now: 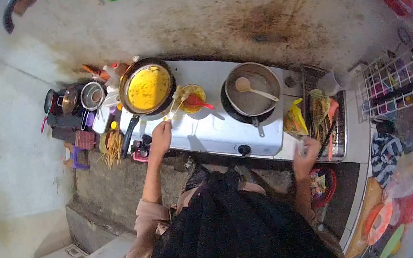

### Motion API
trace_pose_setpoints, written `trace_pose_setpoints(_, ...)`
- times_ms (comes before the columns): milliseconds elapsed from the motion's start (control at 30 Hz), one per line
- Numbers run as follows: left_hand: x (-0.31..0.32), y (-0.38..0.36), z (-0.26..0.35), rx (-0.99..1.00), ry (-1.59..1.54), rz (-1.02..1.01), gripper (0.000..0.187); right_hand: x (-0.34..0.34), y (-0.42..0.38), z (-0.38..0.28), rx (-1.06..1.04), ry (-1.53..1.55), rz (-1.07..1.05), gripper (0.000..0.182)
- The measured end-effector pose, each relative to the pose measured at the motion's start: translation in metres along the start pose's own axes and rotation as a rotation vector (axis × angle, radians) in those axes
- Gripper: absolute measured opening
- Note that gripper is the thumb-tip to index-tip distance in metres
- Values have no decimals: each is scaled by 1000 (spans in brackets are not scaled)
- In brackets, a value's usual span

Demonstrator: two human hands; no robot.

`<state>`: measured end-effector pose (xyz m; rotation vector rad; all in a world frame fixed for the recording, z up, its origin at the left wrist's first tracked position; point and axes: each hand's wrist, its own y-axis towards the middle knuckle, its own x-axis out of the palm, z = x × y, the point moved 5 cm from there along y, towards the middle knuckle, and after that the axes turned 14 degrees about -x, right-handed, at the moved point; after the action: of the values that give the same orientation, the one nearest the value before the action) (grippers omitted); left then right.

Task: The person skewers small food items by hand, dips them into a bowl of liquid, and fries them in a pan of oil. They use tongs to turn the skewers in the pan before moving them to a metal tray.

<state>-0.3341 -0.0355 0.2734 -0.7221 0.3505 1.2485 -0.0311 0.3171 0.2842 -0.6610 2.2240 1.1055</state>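
Observation:
My left hand (161,135) is closed on thin sticks (174,110) at the front of the white stove (202,134). Pale food sits at the sticks' upper ends, between the frying pan (147,86) and a small bowl (192,98). A yellow layer fills much of the frying pan. In the bowl are yellow stuff and a red spoon (199,101). My right hand (306,156) is closed and blurred beyond the stove's right front corner, near a yellow packet (295,118); what it holds, if anything, is too small to tell.
A pot (253,89) with a ladle (256,89) stands on the right burner. Bundled skewers (112,149) lie left of the stove. At the right are a metal tray (344,130), a white wire rack (395,82) and a red basket (324,186) lower down.

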Motion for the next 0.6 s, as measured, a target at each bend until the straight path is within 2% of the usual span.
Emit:
trace_pose_setpoints(67, -5, 4, -2, 0, 4, -11, 30, 36, 0, -73, -163, 338, -231, 16)
trace_pose_setpoints(133, -5, 8, -5, 69, 20, -17, 30, 97, -5, -122, -89, 551, -524, 21)
trace_pose_setpoints(200, -5, 15, -12, 86, 8, -24, 31, 173, -18, -137, -33, 714, -487, 26)
trace_pose_setpoints(267, -10, 13, -12, 48, 37, -80, 30, 224, -9, -155, 172, 704, -589, 30)
trace_pose_setpoints(300, -13, 15, -15, 47, 30, -78, 30, 246, -1, -161, 166, 700, -593, 30)
trace_pose_setpoints(367, -19, 18, -21, 65, 7, -77, 30, 283, 9, -156, 467, 607, -471, 31)
trace_pose_setpoints(400, -23, 17, -19, 60, 32, -96, 30, 295, 14, -162, 459, 604, -472, 31)
trace_pose_setpoints(467, -30, 17, -19, 77, 18, -103, 30, 291, 27, -167, 452, 767, 59, 29)
trace_pose_setpoints(567, -39, 22, -18, 123, 30, -118, 30, 283, 38, -175, 384, 711, -7, 24)
trace_pose_setpoints(600, -43, 22, -14, 131, 31, -138, 30, 278, 44, -179, 287, 679, 27, 21)
